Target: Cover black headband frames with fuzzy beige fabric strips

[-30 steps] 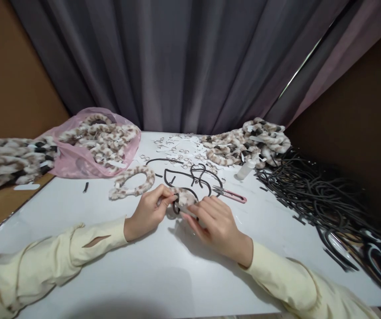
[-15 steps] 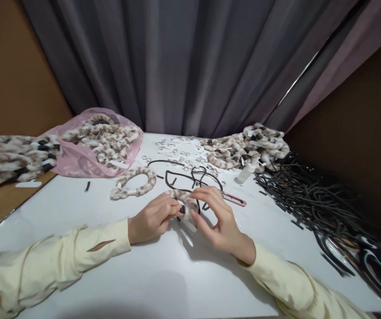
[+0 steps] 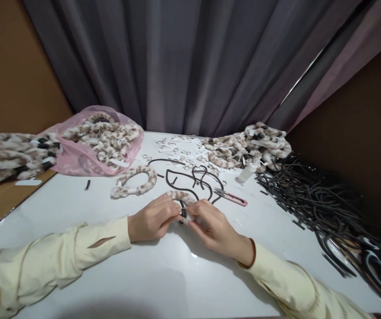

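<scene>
Between my two hands is a furry spotted loop [image 3: 179,195] in white and brown, with a black cord or band [image 3: 183,213] at its near end. My left hand [image 3: 155,217] is closed, its thumb and fingers pinching the loop by the black part. From the other side, my right hand [image 3: 210,221] pinches the loop beside that same black part. My fingertips partly cover where the fur and the black piece meet. A finished-looking furry ring [image 3: 135,181] lies flat beyond my left hand. Pink-handled thread snips [image 3: 231,196] rest past my right hand.
Black cord pieces [image 3: 184,187] and small metal rings [image 3: 186,167] lie ahead. A pink bag [image 3: 69,161] of furry loops stands left, another furry pile [image 3: 257,141] back right. Near it are a small clear bottle [image 3: 245,173] and a large heap of black cords [image 3: 320,195].
The right hand first drew away with spread fingers, then closed again on the furry loop. The left hand shifted its pinch slightly to the right and lower, at the black part.
</scene>
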Tool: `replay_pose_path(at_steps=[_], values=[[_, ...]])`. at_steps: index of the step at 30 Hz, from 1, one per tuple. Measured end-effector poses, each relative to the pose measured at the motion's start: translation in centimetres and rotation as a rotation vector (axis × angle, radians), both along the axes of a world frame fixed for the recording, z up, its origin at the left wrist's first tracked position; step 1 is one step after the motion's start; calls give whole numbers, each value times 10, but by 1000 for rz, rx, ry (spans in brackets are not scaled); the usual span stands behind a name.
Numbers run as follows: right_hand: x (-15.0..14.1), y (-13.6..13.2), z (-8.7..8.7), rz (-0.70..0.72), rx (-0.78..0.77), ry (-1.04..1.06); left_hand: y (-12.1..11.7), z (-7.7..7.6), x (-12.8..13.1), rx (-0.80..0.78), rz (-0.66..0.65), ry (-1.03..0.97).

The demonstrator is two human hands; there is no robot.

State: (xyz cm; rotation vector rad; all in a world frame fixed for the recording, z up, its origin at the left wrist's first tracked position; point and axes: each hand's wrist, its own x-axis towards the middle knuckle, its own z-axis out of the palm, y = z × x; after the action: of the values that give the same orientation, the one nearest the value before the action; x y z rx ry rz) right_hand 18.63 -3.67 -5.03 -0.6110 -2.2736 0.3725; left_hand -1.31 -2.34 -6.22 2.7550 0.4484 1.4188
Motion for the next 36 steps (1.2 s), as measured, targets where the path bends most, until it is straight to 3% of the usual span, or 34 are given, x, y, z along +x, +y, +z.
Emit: replay_pose_path(at_steps=[3, 10, 13, 15, 19, 22, 24, 26, 29, 32, 34, 36], values=[[-1, 0, 2, 0, 55, -41, 0, -1, 0, -15, -2, 3], [-2, 0, 4, -38, 340, -233, -2, 0, 0, -116, 27, -40], [-4, 1, 4, -60, 367, -268, -4, 1, 2, -150, 54, -57], [-5, 3, 5, -103, 320, -271, -4, 2, 4, -302, 139, -106], [-7, 0, 8, -271, 302, -134, 0, 5, 8, -782, 357, -238], [-9, -7, 8, -233, 308, -40, 6, 8, 10, -933, 377, -339], [-13, -10, 7, -196, 197, -26, 8, 11, 9, -943, 376, -386], [-20, -11, 7, -212, -33, -41, 9, 13, 8, -933, 389, -406], [-35, -7, 11, -234, -514, -18, 10, 16, 5, -922, 408, -423], [-48, 1, 18, -175, -969, 201, 12, 18, 2, -877, 433, -425], [-54, 4, 21, -143, -1134, 329, 13, 20, 1, -867, 428, -431], [-58, 6, 23, -143, -1192, 393, 14, 22, 1, -883, 411, -448]])
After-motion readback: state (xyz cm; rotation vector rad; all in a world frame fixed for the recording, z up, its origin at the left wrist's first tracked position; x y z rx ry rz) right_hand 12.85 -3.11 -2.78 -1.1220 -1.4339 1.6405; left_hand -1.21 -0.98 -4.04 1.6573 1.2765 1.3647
